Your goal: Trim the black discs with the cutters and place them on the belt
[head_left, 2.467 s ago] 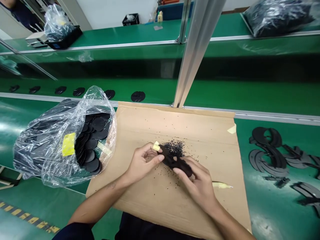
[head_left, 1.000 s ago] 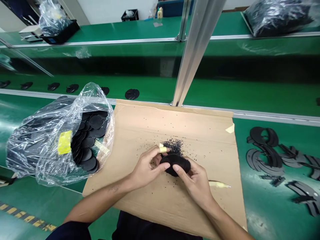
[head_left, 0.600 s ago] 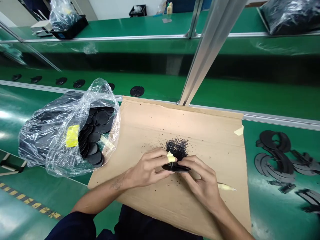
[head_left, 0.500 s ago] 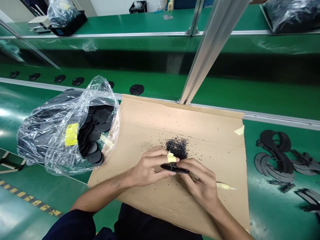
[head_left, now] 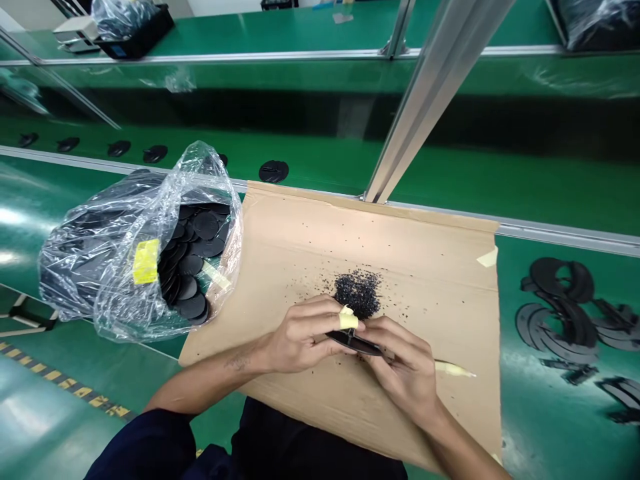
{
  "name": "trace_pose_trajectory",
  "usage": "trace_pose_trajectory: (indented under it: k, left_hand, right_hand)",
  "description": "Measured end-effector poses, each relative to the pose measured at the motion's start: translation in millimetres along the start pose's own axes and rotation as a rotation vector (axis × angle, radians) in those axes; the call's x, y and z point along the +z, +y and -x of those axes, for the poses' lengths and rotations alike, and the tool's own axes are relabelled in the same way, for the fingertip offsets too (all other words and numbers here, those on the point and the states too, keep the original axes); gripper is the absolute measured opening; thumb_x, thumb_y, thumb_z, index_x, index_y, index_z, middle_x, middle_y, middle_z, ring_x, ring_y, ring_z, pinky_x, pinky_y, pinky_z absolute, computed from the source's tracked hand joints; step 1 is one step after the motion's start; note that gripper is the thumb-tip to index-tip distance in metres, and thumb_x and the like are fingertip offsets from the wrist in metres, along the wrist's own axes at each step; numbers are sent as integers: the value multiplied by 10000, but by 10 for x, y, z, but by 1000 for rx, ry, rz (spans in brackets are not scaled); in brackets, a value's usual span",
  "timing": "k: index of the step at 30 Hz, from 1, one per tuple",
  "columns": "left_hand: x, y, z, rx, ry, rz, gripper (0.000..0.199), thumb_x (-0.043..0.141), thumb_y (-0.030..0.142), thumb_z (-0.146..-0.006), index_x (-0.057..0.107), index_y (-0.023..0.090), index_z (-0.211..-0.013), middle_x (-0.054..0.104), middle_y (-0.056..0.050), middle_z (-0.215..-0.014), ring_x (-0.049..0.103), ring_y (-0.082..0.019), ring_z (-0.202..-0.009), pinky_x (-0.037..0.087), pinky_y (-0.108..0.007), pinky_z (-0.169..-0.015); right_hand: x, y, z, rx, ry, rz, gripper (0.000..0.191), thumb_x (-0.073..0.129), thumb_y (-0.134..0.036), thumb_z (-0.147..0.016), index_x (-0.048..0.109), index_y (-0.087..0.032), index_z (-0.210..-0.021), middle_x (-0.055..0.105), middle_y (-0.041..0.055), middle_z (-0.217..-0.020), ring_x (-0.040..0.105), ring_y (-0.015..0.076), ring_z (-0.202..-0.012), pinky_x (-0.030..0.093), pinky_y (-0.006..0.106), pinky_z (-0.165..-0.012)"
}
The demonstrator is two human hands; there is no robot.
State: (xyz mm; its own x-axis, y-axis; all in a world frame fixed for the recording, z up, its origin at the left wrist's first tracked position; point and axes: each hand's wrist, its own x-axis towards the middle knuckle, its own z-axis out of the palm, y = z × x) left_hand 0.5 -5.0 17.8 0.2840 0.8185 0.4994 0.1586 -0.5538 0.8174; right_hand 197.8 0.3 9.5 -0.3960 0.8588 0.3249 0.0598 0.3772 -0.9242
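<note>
Our left hand [head_left: 305, 337] and right hand [head_left: 407, 363] pinch a black disc [head_left: 355, 343] in their grip, above the cardboard's [head_left: 280, 247] middle, its far edge by a metal post [head_left: 420, 100].

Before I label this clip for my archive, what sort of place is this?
Probably a factory assembly workshop: a long green belt-like surface carrying spaced black discs, a clear plastic bag of round black parts, and yellow-black floor striping.

Bright, even indoor light, source unseen. White glare on the desk [head_left: 15, 217] left of the plastic bag [head_left: 135, 250]; bag glints. Dark reflection band above the cardboard [head_left: 280, 233]. Wide-lens slant near edges. Hands slightly soft.
</note>
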Motion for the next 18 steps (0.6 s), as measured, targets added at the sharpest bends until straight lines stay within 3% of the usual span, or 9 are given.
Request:
trace_pose_trajectory:
  k: [9,14,18]
  left_hand:
    - [-14,16,-16,8,-19,56,246,712,252,-904,716,157,-1131,751,-103,-896,676,-172,-803,545,-319,-748]
    - [-8,40,-15,10,-1,36,177,764,260,-858,745,154,-998,733,-71,-806,653,-153,-730,533,-293,-694]
    - [5,12,12,-19,-31,42,209,701,256,-913,731,177,-1104,736,-82,-896,654,-163,-802,530,-311,-743]
  right_hand:
    - [-10,2,12,12,-15,-21,250,695,-106,-859,750,-250,-1056,720,60,-902,696,180,-767,569,290,-637]
    - [-4,-18,22,7,-60,-29,210,670,-114,-880,742,-239,-1033,704,53,-854,678,173,-731,558,287,-610]
    - [-10,6,42,16,-45,-21,257,677,-101,-874,740,-242,-1079,708,59,-890,684,173,-747,562,286,-608]
